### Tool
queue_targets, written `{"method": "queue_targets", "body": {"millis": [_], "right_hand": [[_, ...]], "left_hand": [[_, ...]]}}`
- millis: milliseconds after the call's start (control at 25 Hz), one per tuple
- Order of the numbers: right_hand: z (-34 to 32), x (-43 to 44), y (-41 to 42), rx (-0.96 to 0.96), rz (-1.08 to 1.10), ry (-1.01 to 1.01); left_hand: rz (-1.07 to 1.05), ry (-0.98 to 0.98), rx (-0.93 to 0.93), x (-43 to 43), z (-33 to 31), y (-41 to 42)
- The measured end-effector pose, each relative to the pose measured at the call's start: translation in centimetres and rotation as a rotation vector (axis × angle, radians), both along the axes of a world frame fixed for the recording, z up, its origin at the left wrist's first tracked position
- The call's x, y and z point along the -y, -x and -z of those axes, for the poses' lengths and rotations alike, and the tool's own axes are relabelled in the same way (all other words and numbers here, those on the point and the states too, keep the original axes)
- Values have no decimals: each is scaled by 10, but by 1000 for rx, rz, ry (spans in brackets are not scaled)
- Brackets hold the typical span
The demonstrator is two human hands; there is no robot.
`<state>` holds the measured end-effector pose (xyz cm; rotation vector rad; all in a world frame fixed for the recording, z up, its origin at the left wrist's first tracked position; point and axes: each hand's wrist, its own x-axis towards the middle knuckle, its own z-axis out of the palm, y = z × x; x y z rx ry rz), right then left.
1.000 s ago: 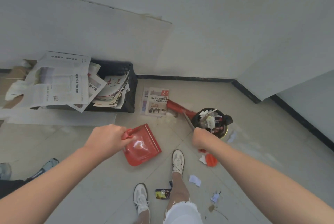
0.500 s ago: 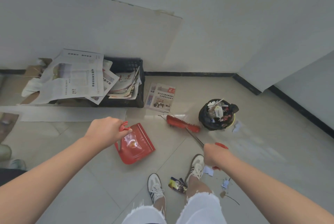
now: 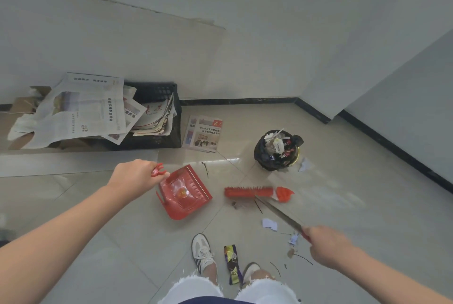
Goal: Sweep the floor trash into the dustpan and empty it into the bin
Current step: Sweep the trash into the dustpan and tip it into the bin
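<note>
Trash (image 3: 269,224) lies on the near floor, right of the feet (image 3: 203,252), plus a wrapper (image 3: 232,263) between them. Left hand (image 3: 133,176) grips the dustpan (image 3: 183,193) handle; right hand (image 3: 326,245) is wrapped round the broom (image 3: 248,191) handle, brush just right of the pan. Sweep step, I judge. Next: set brush behind scraps, pull them toward the pan. Bin (image 3: 277,151) far right.

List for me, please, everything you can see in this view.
dustpan: one, red, left of the broom head.
broom: one, red head, on the floor.
bin: one, black liner, full, near the wall.
crate: one, black, against the wall, holding newspapers.
folded newspaper: one, white, floor beside the crate.
wrapper: one, dark, between the shoes.
paper scraps: several, white, near the broom handle.
shoes: two, white, bottom centre.
left hand: one, grips the dustpan handle.
right hand: one, grips the broom handle.
</note>
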<state>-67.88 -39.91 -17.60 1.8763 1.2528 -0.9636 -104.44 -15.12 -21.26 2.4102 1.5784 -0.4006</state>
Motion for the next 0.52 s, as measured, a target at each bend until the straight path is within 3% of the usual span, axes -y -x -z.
{"method": "queue_targets", "body": {"millis": [120, 280, 520], "right_hand": [[-12, 10, 6, -48, -17, -136], [15, -18, 30, -117, 7, -250], [93, -92, 105, -75, -85, -208]], "left_hand": [[69, -31, -55, 10, 2, -1], [-77, -25, -7, 32, 7, 18], [-139, -39, -22, 48, 3, 48]]}}
